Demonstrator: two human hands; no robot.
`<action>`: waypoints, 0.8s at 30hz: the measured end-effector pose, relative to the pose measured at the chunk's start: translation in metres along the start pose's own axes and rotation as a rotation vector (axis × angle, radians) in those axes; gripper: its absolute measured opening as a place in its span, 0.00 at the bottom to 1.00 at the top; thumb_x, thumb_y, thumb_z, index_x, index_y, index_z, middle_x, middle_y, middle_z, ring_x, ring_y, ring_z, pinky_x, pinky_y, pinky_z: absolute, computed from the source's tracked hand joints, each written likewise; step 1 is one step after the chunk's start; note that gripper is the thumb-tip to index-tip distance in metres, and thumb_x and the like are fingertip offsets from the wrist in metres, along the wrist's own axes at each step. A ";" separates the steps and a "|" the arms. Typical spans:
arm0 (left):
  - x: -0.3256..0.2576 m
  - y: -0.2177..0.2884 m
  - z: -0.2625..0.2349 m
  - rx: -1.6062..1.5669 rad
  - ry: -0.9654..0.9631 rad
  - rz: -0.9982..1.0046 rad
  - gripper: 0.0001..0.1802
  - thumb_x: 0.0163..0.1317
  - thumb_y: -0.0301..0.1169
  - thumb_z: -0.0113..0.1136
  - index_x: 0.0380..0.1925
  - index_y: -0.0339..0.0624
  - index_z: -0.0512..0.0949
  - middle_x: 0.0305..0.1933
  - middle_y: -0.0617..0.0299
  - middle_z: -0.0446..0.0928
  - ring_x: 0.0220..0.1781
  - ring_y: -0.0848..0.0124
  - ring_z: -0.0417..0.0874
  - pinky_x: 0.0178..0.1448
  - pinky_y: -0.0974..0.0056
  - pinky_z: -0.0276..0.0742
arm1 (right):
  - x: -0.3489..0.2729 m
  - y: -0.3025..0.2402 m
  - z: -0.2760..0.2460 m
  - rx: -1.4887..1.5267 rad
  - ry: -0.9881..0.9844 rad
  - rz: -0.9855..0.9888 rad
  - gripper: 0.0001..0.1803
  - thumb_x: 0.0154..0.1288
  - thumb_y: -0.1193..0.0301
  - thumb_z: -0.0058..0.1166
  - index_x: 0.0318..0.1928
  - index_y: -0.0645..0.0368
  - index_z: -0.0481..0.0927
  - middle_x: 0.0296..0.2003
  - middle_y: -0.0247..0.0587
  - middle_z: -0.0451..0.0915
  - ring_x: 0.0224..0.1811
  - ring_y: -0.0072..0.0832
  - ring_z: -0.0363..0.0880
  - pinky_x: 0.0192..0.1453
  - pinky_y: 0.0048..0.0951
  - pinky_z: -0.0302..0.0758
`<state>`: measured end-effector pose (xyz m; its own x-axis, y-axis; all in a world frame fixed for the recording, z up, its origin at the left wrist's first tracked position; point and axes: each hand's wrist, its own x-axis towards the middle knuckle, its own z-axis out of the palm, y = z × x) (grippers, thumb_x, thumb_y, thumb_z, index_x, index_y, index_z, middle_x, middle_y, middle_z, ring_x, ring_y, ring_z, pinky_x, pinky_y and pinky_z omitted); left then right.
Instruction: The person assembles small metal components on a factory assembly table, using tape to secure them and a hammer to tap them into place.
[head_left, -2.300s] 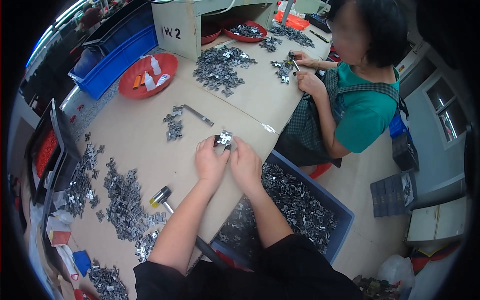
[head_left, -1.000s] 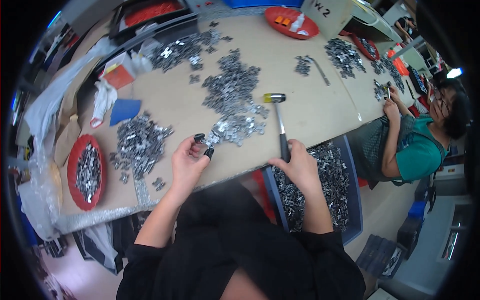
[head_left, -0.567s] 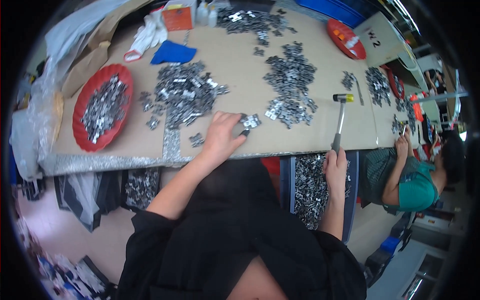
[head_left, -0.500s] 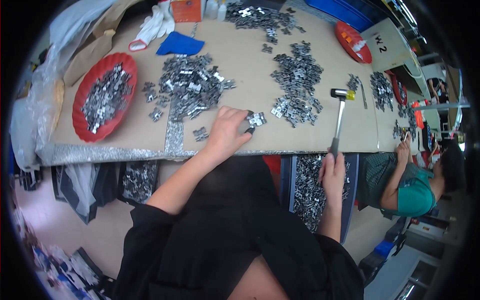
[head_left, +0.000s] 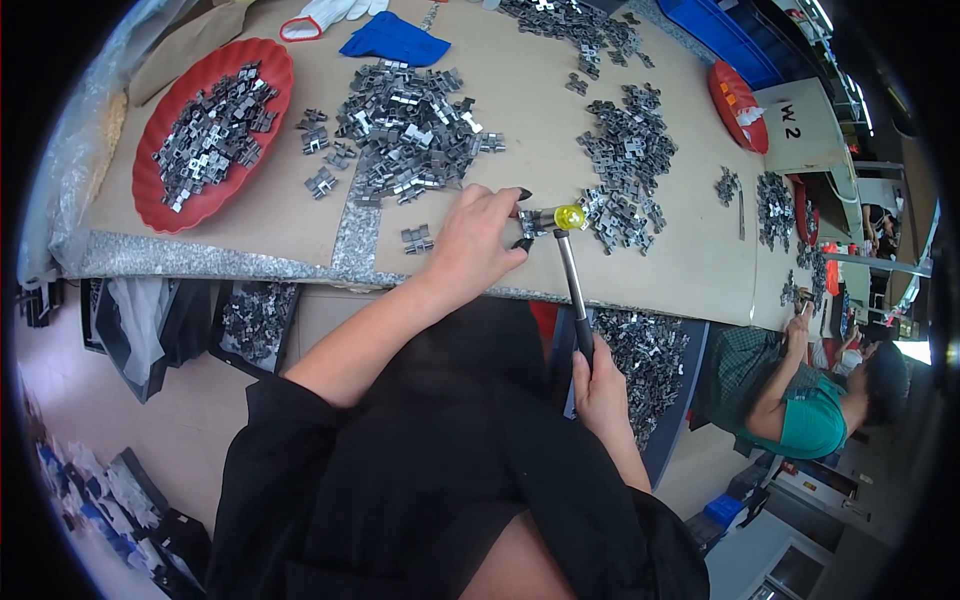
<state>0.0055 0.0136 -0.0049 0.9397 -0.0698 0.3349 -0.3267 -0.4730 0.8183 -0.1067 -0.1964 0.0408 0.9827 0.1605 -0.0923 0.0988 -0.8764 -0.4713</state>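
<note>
Small metal clip (head_left: 530,222) near the bench (head_left: 520,110) front edge, pinned under left hand (head_left: 475,245); left fingers (head_left: 500,200) curled down on it, pinching the part. Hammer (head_left: 570,270), yellow-tipped head just beside the clip, shaft running back off the bench edge. Right hand (head_left: 600,385) wrapped shut around the black handle end, below the bench. Pile of metal clips (head_left: 625,170) just right of hammer head, bigger pile (head_left: 410,105) to the left, red tray (head_left: 205,130) of clips far left. Blue bin (head_left: 650,370) of clips under the bench. Another person (head_left: 810,400) seated at far right.
</note>
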 end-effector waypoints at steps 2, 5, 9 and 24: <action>0.000 0.000 0.001 0.023 0.001 0.048 0.29 0.32 0.22 0.62 0.42 0.34 0.68 0.34 0.56 0.75 0.41 0.60 0.69 0.47 0.62 0.67 | -0.001 -0.001 0.001 -0.014 -0.020 0.028 0.17 0.63 0.70 0.41 0.50 0.65 0.64 0.28 0.57 0.75 0.29 0.48 0.76 0.31 0.36 0.72; 0.000 0.001 -0.001 0.043 -0.015 0.030 0.30 0.32 0.22 0.62 0.42 0.35 0.68 0.35 0.56 0.75 0.41 0.60 0.70 0.48 0.61 0.66 | 0.001 -0.002 0.000 0.003 -0.054 0.069 0.17 0.63 0.70 0.41 0.50 0.66 0.64 0.29 0.58 0.75 0.31 0.49 0.76 0.33 0.36 0.72; 0.000 0.000 0.001 0.044 -0.018 0.025 0.31 0.32 0.22 0.62 0.44 0.35 0.66 0.35 0.57 0.75 0.42 0.60 0.70 0.48 0.61 0.66 | 0.001 -0.010 -0.008 0.115 -0.018 0.096 0.18 0.62 0.69 0.42 0.51 0.64 0.63 0.32 0.59 0.75 0.30 0.53 0.75 0.32 0.42 0.73; 0.001 0.000 0.000 0.075 0.014 0.112 0.26 0.32 0.24 0.63 0.38 0.35 0.71 0.36 0.56 0.74 0.42 0.60 0.71 0.49 0.60 0.66 | 0.013 0.008 -0.011 0.131 0.241 0.262 0.15 0.63 0.70 0.41 0.47 0.66 0.66 0.29 0.55 0.75 0.30 0.45 0.77 0.32 0.36 0.70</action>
<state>0.0063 0.0137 -0.0051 0.8962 -0.1137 0.4289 -0.4203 -0.5274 0.7384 -0.0916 -0.2061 0.0452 0.9821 -0.1867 -0.0233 -0.1666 -0.8058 -0.5683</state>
